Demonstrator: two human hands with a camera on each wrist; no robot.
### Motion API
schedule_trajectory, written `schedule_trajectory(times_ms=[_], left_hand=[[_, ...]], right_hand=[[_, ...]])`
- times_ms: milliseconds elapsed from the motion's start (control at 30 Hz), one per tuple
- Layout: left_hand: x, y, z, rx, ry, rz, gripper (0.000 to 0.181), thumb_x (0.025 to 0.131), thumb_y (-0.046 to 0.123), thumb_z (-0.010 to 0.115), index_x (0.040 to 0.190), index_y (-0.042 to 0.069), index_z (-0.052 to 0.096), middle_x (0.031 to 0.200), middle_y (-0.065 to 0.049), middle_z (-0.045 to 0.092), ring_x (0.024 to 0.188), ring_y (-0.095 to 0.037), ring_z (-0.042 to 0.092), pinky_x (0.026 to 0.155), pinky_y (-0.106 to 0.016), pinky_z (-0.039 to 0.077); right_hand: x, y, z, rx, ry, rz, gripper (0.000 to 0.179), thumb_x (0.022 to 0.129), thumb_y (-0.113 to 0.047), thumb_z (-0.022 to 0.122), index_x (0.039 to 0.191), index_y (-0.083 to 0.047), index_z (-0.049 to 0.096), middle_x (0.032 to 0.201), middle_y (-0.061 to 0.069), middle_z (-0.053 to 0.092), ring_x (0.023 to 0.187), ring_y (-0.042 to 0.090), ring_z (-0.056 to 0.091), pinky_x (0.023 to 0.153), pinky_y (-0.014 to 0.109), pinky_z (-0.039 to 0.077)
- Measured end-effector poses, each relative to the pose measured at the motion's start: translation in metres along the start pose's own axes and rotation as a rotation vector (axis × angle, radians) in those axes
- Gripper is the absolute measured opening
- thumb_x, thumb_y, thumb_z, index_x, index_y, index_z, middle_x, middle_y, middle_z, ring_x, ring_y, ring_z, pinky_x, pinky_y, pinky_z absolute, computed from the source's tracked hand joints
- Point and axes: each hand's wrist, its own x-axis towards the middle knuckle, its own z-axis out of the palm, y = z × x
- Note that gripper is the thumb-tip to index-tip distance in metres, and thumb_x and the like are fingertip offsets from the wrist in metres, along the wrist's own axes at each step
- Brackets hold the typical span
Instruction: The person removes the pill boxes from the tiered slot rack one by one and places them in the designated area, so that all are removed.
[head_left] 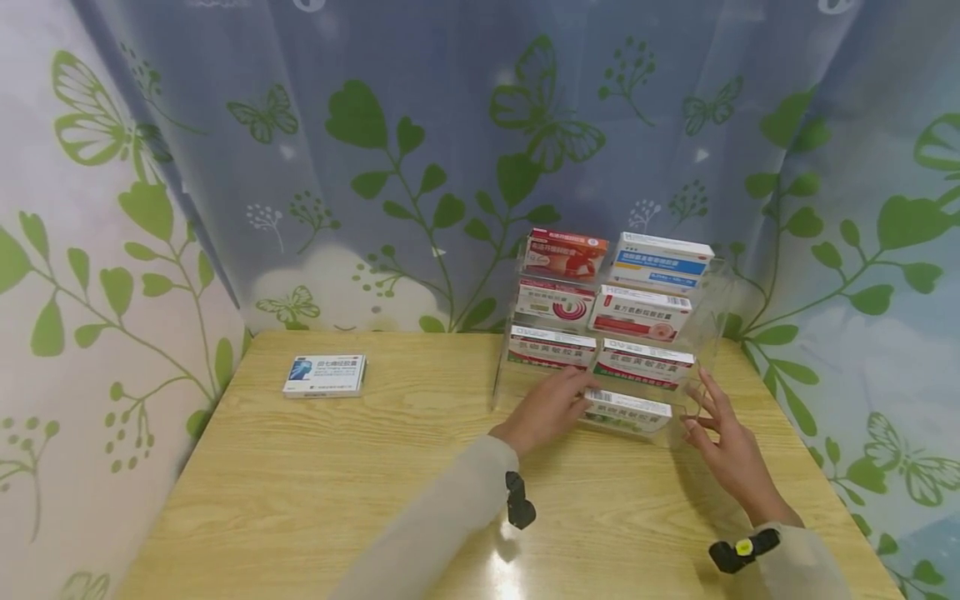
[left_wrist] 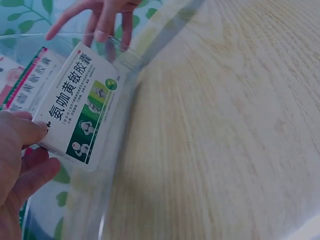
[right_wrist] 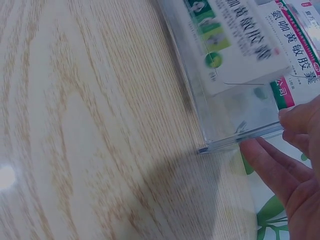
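Note:
A clear tiered display stand [head_left: 705, 321] holds several medicine boxes at the right of the table. In its lowest front tier sits a white-and-green medicine box [left_wrist: 86, 107], tilted back. My left hand [head_left: 551, 408] pinches that box at its left end, the thumb on its front face in the left wrist view. At the stand's right side is my right hand [head_left: 731, 454], fingers spread and mostly straight. Its fingertips [right_wrist: 250, 146] touch the outside of the clear side wall [right_wrist: 235, 142] in the right wrist view.
Higher tiers hold a red box [head_left: 564, 254], a blue-and-white box [head_left: 662, 262] and other boxes in pairs. Apart from the stand, a white-and-blue medicine box [head_left: 325, 375] lies flat on the wooden table [head_left: 300, 483]. A patterned curtain [head_left: 450, 108] hangs behind.

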Motion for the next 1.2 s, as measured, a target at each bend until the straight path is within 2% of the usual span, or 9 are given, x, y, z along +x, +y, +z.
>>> schedule_trajectory(times_ms=[133,233,400,533,667,833,967,1200], left_hand=[[-0.005,0.001,-0.012,-0.101,0.02,-0.032,0.03,0.111,0.018,0.066,0.141,0.018,0.068,0.142,0.001,0.067,0.116,-0.009,0.071,0.096,-0.015,0.057],[-0.011,0.003,-0.027,-0.173,0.022,-0.049,0.031,0.112,0.018,0.064,0.143,0.019,0.068,0.149,0.001,0.065,0.119,-0.01,0.071,0.096,-0.017,0.058],[-0.018,-0.002,-0.054,-0.226,0.036,-0.042,0.032,0.111,0.019,0.066,0.143,0.017,0.069,0.137,0.001,0.069,0.114,-0.01,0.069,0.095,-0.019,0.059],[-0.024,-0.011,-0.079,-0.234,0.026,-0.051,0.032,0.111,0.018,0.067,0.142,0.016,0.07,0.139,-0.001,0.069,0.116,-0.013,0.068,0.099,-0.022,0.059],[-0.035,-0.023,-0.106,-0.232,0.016,-0.084,0.031,0.11,0.018,0.068,0.141,0.017,0.07,0.138,-0.001,0.07,0.118,-0.016,0.068,0.102,-0.029,0.06],[-0.055,-0.049,-0.137,-0.219,0.047,-0.113,0.032,0.11,0.019,0.068,0.141,0.015,0.071,0.139,-0.002,0.07,0.119,-0.02,0.068,0.101,-0.038,0.062],[-0.071,-0.068,-0.161,-0.219,0.069,-0.167,0.032,0.11,0.02,0.068,0.142,0.015,0.07,0.143,-0.004,0.069,0.124,-0.025,0.068,0.103,-0.045,0.062],[-0.095,-0.092,-0.193,-0.209,0.112,-0.229,0.034,0.111,0.019,0.067,0.144,0.018,0.069,0.149,-0.007,0.066,0.126,-0.03,0.067,0.101,-0.053,0.061]], right_hand=[[0.0,0.0,0.0,-0.004,0.001,-0.002,0.089,0.106,0.007,0.063,0.176,-0.02,0.017,0.156,0.037,0.053,0.105,-0.026,0.053,0.072,0.004,0.055],[0.0,0.0,0.0,-0.006,0.0,-0.003,0.089,0.106,0.007,0.063,0.176,-0.021,0.016,0.156,0.036,0.053,0.105,-0.026,0.054,0.073,0.004,0.055],[-0.001,0.001,0.0,-0.011,0.003,-0.007,0.089,0.106,0.007,0.063,0.176,-0.02,0.016,0.156,0.035,0.054,0.106,-0.027,0.053,0.073,0.003,0.054],[-0.001,0.002,0.0,-0.01,0.003,-0.007,0.089,0.106,0.007,0.063,0.176,-0.02,0.016,0.157,0.035,0.053,0.106,-0.027,0.052,0.073,0.003,0.054],[0.0,0.002,0.002,-0.015,0.007,0.001,0.09,0.106,0.007,0.064,0.176,-0.021,0.016,0.157,0.035,0.054,0.105,-0.027,0.052,0.072,0.003,0.054],[0.0,0.002,0.002,-0.016,0.013,0.002,0.09,0.105,0.006,0.065,0.176,-0.021,0.017,0.156,0.034,0.054,0.104,-0.026,0.052,0.072,0.003,0.054],[0.0,0.003,0.002,-0.009,0.019,0.009,0.09,0.105,0.006,0.066,0.176,-0.021,0.018,0.157,0.033,0.055,0.104,-0.027,0.053,0.072,0.003,0.054],[0.001,0.005,0.002,-0.02,0.01,0.027,0.09,0.105,0.003,0.067,0.176,-0.022,0.017,0.157,0.034,0.054,0.104,-0.026,0.052,0.071,0.003,0.054]])
